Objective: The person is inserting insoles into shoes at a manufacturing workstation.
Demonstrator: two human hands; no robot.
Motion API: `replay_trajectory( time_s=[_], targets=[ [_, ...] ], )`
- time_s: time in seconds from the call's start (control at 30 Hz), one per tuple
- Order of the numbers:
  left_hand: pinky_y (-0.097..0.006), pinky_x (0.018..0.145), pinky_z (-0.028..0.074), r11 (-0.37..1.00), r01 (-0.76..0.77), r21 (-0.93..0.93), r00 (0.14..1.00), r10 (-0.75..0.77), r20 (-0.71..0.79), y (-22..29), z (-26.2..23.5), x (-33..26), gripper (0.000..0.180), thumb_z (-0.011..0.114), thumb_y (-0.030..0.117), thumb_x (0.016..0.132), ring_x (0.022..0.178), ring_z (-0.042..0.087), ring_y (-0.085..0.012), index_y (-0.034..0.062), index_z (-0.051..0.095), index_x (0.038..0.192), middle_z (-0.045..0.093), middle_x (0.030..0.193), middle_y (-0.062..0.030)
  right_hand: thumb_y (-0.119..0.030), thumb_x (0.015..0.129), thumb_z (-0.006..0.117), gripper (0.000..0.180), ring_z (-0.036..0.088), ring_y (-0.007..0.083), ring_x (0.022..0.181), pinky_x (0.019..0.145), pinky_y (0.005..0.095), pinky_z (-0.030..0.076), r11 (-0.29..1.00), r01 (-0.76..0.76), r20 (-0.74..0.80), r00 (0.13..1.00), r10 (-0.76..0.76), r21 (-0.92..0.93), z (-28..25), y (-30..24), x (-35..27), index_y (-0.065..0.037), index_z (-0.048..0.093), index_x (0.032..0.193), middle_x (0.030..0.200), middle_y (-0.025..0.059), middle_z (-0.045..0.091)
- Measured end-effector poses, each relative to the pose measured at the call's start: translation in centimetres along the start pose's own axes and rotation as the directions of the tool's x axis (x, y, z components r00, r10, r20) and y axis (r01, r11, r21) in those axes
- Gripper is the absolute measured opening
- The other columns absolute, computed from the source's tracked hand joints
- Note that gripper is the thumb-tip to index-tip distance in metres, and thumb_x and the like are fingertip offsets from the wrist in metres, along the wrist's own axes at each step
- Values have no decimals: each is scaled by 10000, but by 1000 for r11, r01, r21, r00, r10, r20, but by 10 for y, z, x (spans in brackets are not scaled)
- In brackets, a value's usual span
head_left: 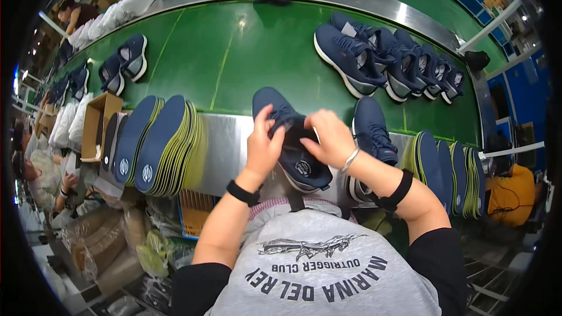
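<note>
At the centre of the frame, both hands hold a navy shoe (293, 146) just above the steel worktop (225, 143). The left hand (263, 143) grips the shoe's left side, fingers curled over the collar near the laces. The right hand (329, 137) closes on the right side of the opening, fingertips pushed into it, where an insole with a round mark shows. Just right of the held shoe stands a second navy shoe (373, 134) on the worktop, toe pointing up the frame. At left centre a fanned stack of blue and yellow-green insoles (161, 143) leans on the worktop, with a small cardboard box (96, 126) beside it. Another stack of insoles (448, 172) sits at right centre. Beyond, on the green conveyor belt (234, 52), a row of navy shoes (386, 58) lies at upper right and a pair (123, 64) at upper left.
</note>
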State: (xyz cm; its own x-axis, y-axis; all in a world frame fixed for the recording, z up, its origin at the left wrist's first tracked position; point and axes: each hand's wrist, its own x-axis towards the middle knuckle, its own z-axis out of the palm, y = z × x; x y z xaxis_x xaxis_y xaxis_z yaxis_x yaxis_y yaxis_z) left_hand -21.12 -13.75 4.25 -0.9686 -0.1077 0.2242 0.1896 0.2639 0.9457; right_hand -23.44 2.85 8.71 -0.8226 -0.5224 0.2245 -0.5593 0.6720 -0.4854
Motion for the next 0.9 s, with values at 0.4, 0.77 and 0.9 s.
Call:
replay_trajectory(
  time_s=[0.4, 0.77, 0.9],
  targets=[
    [-153, 530, 369, 739, 533, -413, 826, -349, 442, -5, -2, 28, 543, 579, 108, 763, 615, 481, -36, -7, 305, 1218, 544, 744, 2, -226, 714, 616, 285, 564, 163, 707, 661, 277, 437, 620, -578, 409, 815, 410, 530, 23, 36, 22, 12, 601, 868, 779, 102, 605],
    [-145, 488, 332, 734, 542, -410, 820, -354, 450, -3, 4, 29, 565, 592, 126, 755, 576, 449, -18, -9, 305, 1223, 523, 702, 27, -211, 730, 631, 203, 456, 63, 612, 549, 207, 358, 521, -593, 419, 804, 421, 614, 25, 43, 19, -19, 599, 786, 677, -15, 544],
    [-146, 494, 330, 744, 550, -380, 812, -369, 453, -2, 5, 28, 568, 591, 130, 755, 583, 445, -19, -14, 304, 1224, 519, 706, 25, -206, 734, 626, 200, 460, 64, 627, 559, 207, 364, 516, -592, 422, 805, 418, 619, 25, 45, 17, -18, 598, 799, 689, -13, 546]
  ],
)
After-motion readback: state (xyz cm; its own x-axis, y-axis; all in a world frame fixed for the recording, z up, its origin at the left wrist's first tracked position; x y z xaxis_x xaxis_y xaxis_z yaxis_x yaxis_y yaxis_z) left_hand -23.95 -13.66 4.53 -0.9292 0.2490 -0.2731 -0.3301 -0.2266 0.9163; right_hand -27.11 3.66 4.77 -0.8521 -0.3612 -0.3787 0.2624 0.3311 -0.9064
